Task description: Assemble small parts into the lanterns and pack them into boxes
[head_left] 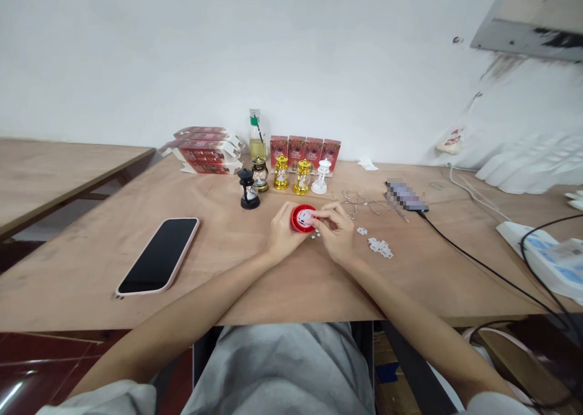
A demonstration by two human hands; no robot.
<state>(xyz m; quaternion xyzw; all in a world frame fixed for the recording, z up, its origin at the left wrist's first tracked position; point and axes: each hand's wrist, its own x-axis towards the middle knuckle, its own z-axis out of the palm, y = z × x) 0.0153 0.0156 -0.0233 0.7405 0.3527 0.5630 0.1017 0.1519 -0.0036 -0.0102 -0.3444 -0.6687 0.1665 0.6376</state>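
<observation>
My left hand (281, 233) is wrapped round a red round plastic part (294, 223), its open end facing up towards me. Inside its rim lies a flat white piece (303, 216). The thumb and forefinger of my right hand (336, 233) pinch together at that white piece and press against it. Tiny pale bits (315, 236) lie on the table just under my hands. To the right of my right hand is a small pile of white flat cut-out pieces (380, 248), with a single cut-out piece (361, 231) apart from it.
Behind my hands stand small lanterns: black (248, 190), gold (301, 178) and white (321, 177). Farther back are red boxes (296, 150), flattened cartons (207, 150) and a bottle (256, 144). A phone (159, 254) lies left; thin wires (357, 202) and a cabled device (407, 196) lie right.
</observation>
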